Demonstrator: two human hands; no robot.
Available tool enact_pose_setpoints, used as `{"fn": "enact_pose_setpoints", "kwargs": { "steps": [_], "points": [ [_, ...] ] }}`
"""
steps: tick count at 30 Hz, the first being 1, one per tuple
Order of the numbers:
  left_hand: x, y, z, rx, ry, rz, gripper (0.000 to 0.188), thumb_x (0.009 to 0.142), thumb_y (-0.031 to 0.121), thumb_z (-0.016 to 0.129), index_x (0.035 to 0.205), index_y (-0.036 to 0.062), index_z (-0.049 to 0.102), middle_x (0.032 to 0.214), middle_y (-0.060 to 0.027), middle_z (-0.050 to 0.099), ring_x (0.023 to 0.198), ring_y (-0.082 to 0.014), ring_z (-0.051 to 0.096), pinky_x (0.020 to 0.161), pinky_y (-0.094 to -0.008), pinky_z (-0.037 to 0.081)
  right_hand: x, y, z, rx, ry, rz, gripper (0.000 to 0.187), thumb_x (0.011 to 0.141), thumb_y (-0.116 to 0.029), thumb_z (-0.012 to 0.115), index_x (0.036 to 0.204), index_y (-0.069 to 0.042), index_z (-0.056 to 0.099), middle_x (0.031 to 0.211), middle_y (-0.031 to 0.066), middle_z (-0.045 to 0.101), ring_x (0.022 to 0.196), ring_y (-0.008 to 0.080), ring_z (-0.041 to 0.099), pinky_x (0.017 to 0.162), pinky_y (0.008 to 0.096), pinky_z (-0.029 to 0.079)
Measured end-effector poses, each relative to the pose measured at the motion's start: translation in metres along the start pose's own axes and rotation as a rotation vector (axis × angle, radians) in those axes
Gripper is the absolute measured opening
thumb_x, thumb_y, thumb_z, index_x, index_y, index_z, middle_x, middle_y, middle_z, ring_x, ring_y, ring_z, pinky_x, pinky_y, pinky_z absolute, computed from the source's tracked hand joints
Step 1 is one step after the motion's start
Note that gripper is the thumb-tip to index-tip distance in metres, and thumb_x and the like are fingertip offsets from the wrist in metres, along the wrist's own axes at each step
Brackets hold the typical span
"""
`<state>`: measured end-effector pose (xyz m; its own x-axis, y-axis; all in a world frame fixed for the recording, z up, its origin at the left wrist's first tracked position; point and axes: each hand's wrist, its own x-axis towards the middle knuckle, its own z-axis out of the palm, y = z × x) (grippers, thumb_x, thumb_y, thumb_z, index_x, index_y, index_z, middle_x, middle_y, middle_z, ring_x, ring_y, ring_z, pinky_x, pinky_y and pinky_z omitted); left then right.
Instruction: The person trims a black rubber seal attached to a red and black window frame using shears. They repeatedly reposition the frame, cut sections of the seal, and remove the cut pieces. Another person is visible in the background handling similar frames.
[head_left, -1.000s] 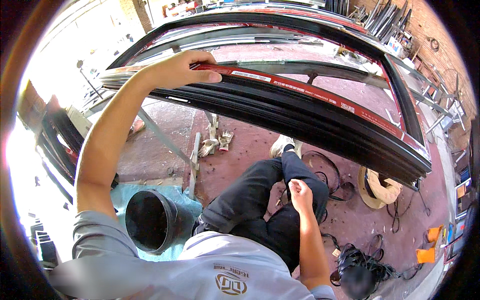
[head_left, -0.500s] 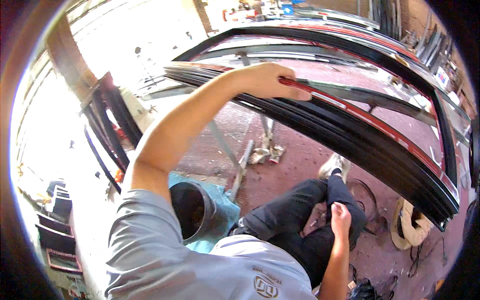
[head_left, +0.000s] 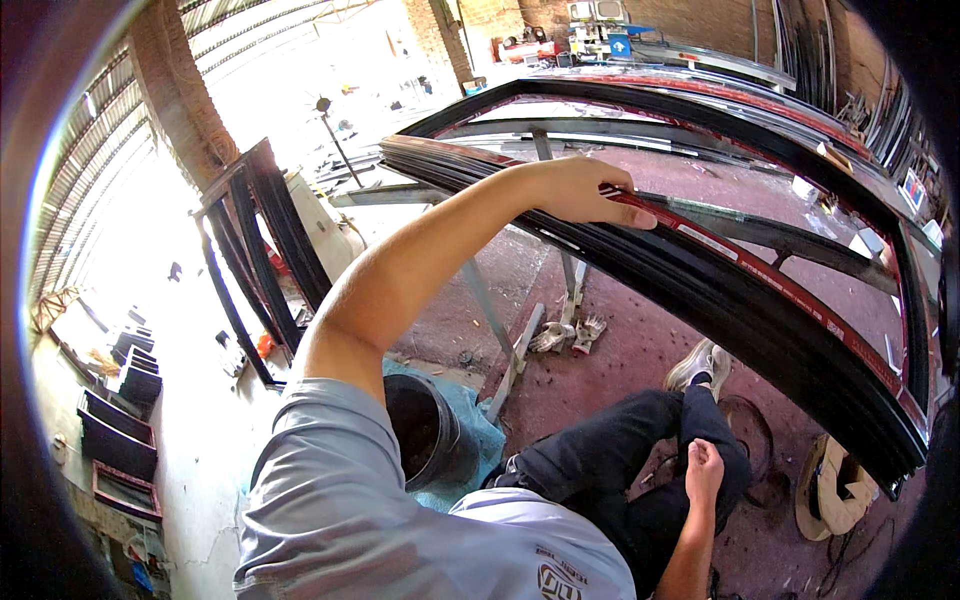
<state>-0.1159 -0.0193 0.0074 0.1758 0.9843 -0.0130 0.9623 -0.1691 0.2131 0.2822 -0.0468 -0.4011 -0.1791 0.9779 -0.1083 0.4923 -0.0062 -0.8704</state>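
Fingers (head_left: 610, 176) and thumb of the left hand (head_left: 575, 190), in the head view, clasp the red-banded upper edge of the black frame (head_left: 760, 320), which slants beyond the dark trousers (head_left: 600, 440). We note the right hand (head_left: 705, 468) by them, its fingers curled together; whether they enclose anything, we cannot tell. Pale gloves (head_left: 552, 337) lie on the floor.

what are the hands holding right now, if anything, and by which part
The left hand grips the black frame by the red-topped edge of its near side; nothing shows in the curled right hand.
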Motion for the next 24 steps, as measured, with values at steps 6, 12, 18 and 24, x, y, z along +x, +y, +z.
{"fn": "enact_pose_setpoints", "kwargs": {
  "steps": [6, 12, 18, 24],
  "points": [
    [0.003, -0.002, -0.005, -0.018, 0.008, 0.068, 0.094, 0.073, 0.088, 0.052, 0.114, 0.0051, 0.067, 0.107, -0.0181, 0.066, 0.100, -0.0300, 0.063, 0.086, -0.0393, 0.048, 0.001, -0.009, 0.000, -0.034, -0.004, -0.002, 0.040, 0.098, -0.034, 0.059, 0.120, -0.002, 0.066, 0.112, 0.0174, 0.069, 0.103, 0.0293, 0.067, 0.086, 0.0419, 0.054],
    [-0.001, -0.011, -0.006, 0.056, -0.019, 0.022, 0.081, 0.082, 0.080, 0.051, 0.109, 0.0051, 0.065, 0.083, -0.0087, 0.058, 0.080, -0.0202, 0.055, 0.071, -0.0354, 0.043, -0.003, -0.003, -0.001, 0.069, 0.062, -0.026, 0.035, 0.095, -0.029, 0.062, 0.113, 0.001, 0.067, 0.103, 0.0140, 0.071, 0.094, 0.0222, 0.069, 0.084, 0.0328, 0.052],
    [-0.008, -0.017, -0.002, 0.078, 0.028, 0.010, 0.070, 0.089, 0.069, 0.056, 0.113, 0.0033, 0.063, 0.084, -0.0081, 0.058, 0.080, -0.0185, 0.054, 0.071, -0.0342, 0.043, 0.000, -0.014, 0.004, 0.017, 0.029, -0.013, 0.034, 0.094, -0.029, 0.065, 0.112, 0.000, 0.068, 0.101, 0.0138, 0.072, 0.094, 0.0230, 0.069, 0.084, 0.0336, 0.052],
    [0.007, -0.024, -0.008, 0.027, 0.024, 0.105, 0.075, 0.085, 0.074, 0.057, 0.118, 0.0064, 0.064, 0.088, -0.0096, 0.062, 0.083, -0.0191, 0.056, 0.074, -0.0358, 0.045, -0.004, -0.001, -0.002, 0.073, 0.093, -0.045, 0.034, 0.093, -0.028, 0.066, 0.111, 0.001, 0.068, 0.099, 0.0162, 0.073, 0.090, 0.0235, 0.071, 0.080, 0.0337, 0.055]
  ]
}}
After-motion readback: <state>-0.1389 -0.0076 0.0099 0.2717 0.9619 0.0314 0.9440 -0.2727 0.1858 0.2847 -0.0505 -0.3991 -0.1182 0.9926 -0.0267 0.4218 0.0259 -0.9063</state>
